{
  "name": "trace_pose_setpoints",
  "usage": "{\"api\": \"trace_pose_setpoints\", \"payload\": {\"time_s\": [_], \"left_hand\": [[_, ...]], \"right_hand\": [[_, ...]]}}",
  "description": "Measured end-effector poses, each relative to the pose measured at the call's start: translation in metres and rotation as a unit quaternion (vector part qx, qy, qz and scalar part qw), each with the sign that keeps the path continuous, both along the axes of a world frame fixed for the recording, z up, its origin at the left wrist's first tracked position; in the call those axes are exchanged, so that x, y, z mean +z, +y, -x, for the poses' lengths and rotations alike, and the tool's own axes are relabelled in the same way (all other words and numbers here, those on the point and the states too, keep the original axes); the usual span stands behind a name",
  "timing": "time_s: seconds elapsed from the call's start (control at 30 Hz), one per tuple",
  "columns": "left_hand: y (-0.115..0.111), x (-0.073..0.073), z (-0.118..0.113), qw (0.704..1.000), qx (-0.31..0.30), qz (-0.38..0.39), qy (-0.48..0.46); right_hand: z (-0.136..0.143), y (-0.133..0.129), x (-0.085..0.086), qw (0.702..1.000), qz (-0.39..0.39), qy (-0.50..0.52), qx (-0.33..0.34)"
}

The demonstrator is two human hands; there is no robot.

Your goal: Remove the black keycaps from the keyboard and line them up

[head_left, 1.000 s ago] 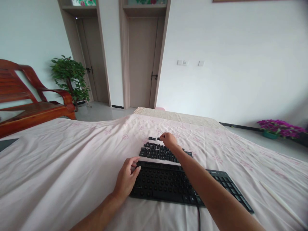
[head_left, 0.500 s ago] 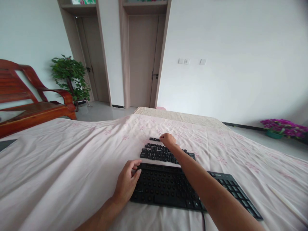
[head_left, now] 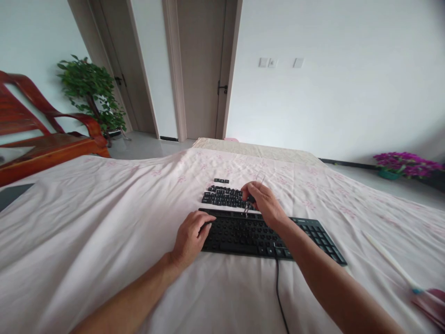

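A black keyboard (head_left: 239,248) with many keycaps off its main block lies on the pale pink flowered cloth (head_left: 139,204). My left hand (head_left: 191,236) grips the keyboard's upper left corner between thumb and fingers. Above the keyboard, my right hand (head_left: 260,199) is closed on a small tool with a dark handle and thin wire ends (head_left: 246,211); a wire loop shows beyond the fingers. Rows of loose black keycaps (head_left: 222,199) lie just behind the keyboard, partly hidden by my right hand. Three more keycaps (head_left: 221,181) sit apart in a short row farther back.
The keyboard's black cable (head_left: 280,297) runs toward me. A thin pale stick (head_left: 389,260) with a blue and pink end lies at the right. Beyond the cloth stand a red wooden bench (head_left: 52,148), a green plant (head_left: 88,88) and purple flowers (head_left: 406,163).
My right hand has come back from the far short keycap row to above the keyboard, and the wire tool now shows in it. The view has tilted down. My left hand stays at the keyboard corner.
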State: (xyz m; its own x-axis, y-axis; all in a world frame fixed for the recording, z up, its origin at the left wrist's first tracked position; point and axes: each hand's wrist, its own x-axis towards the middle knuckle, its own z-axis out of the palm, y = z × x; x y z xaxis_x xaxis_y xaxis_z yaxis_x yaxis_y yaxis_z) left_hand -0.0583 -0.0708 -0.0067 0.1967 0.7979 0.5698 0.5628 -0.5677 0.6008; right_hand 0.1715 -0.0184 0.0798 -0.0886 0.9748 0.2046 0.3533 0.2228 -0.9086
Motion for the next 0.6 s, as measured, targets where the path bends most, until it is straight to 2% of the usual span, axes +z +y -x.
{"api": "trace_pose_setpoints", "payload": {"time_s": [0.1,0.2,0.33,0.6], "left_hand": [[-0.011,0.005,-0.01,0.999,-0.037,0.015,0.017],[-0.017,0.008,-0.021,0.997,-0.065,0.035,0.034],[-0.02,0.01,-0.033,0.992,-0.099,0.06,0.057],[-0.022,0.005,-0.048,0.985,-0.126,0.09,0.072]], "right_hand": [[0.0,-0.044,-0.012,0.998,0.046,0.041,-0.008],[0.001,-0.069,-0.031,0.997,0.056,0.059,-0.019],[0.002,-0.083,-0.046,0.998,0.041,0.036,-0.014],[0.006,-0.09,-0.054,0.992,-0.051,-0.116,-0.007]]}}
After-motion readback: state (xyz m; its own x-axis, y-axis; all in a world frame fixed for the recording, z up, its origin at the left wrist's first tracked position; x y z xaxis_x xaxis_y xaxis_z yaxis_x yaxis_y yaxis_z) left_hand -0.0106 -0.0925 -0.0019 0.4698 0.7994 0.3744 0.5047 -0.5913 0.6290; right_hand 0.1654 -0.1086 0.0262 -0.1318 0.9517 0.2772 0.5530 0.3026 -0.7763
